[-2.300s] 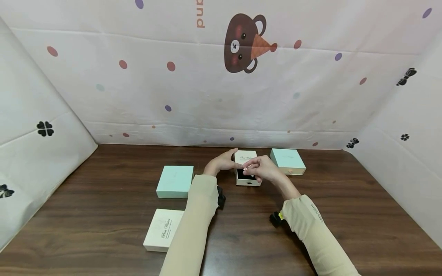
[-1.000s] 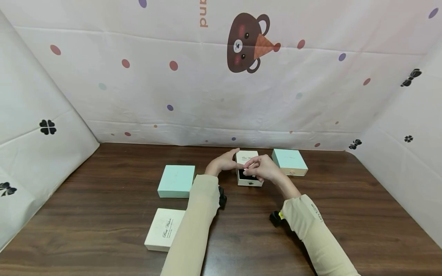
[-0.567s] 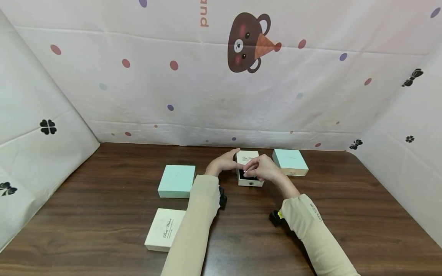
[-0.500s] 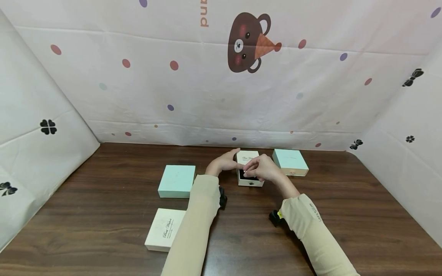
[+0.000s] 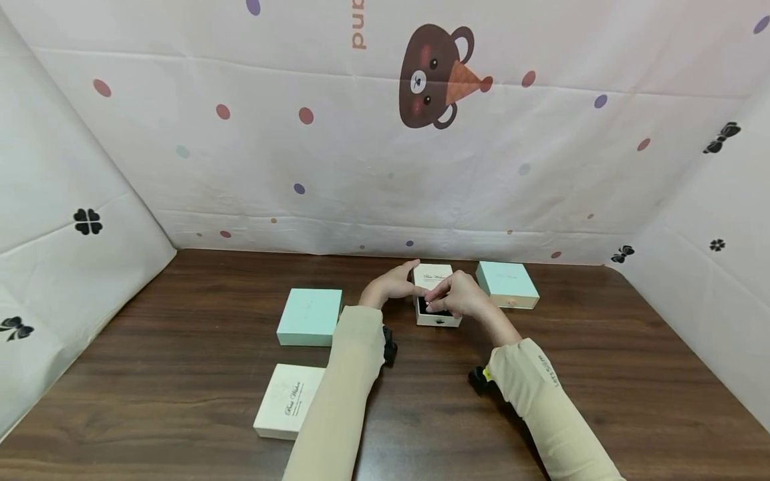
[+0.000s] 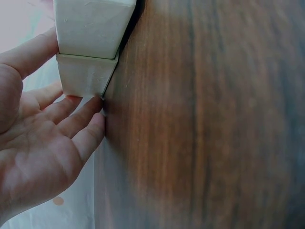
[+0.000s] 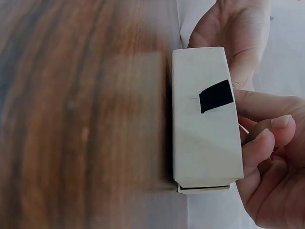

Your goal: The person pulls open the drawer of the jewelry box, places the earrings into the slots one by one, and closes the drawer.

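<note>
A small white drawer box (image 5: 433,270) with "Best Wishes" lettering sits at the back of the table, its drawer (image 5: 438,321) pulled out toward me. Black lining shows inside the drawer. My left hand (image 5: 394,284) steadies the box from the left; the left wrist view shows the thumb along its side and the fingers at its far end. Over the drawer, my right hand (image 5: 463,294) pinches a small shiny pinkish jewellery piece (image 5: 428,302) between thumb and fingertips, mostly hidden by them. In the right wrist view a black pull tab (image 7: 217,96) marks the drawer front.
A mint-green box (image 5: 508,280) stands close to the right of the white one. To the left lie another mint-green box (image 5: 309,317) and a larger white lettered box (image 5: 289,401), partly covered by my left sleeve. A patterned cloth (image 5: 373,167) hangs behind the wooden table (image 5: 421,414).
My right fingertips have sunk slightly into the drawer with the jewellery piece, which shows less than before. The left hand and the boxes keep their places; the view shifts a little.
</note>
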The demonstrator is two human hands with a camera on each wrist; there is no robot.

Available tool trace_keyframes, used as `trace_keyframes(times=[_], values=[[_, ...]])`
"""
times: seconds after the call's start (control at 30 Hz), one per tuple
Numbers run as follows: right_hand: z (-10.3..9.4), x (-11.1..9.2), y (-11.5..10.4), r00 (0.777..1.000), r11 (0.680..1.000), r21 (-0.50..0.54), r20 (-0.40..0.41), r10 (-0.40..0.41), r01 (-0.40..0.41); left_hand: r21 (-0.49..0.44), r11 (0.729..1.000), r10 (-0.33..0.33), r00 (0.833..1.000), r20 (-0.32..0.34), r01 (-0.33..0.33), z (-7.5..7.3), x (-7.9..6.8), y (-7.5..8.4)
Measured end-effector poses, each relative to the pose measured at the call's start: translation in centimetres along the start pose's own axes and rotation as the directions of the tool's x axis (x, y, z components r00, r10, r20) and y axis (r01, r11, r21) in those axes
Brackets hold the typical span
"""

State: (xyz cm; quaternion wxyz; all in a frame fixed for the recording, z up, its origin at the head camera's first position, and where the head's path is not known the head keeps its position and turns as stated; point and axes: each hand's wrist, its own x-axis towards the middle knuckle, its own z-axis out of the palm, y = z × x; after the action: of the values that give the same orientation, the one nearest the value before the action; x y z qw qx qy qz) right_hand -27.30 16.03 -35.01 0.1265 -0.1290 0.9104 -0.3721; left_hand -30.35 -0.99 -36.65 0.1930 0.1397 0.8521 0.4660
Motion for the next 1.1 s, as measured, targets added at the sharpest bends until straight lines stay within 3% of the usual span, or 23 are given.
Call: trace_keyframes(times=[0.2,0.5,1.1], values=[[0.08,0.05,-0.03,1.000,0.999,-0.035,-0.010,0.005,-0.005,0.003,1.000,0.006,1.000,0.000,-0.006,0.08,0.02,0.05],[0.31,-0.01,-0.12,0.997,0.987,-0.147,-0.017,-0.071,0.068,0.015,1.000,0.011,1.000,-0.001,-0.011,0.08,0.06,0.05],[0.05,-0.25,-0.22,0.992,0.969,-0.213,0.049,-0.116,0.123,0.024,1.000,0.018,1.000,-0.004,-0.018,0.02,0.03,0.03]])
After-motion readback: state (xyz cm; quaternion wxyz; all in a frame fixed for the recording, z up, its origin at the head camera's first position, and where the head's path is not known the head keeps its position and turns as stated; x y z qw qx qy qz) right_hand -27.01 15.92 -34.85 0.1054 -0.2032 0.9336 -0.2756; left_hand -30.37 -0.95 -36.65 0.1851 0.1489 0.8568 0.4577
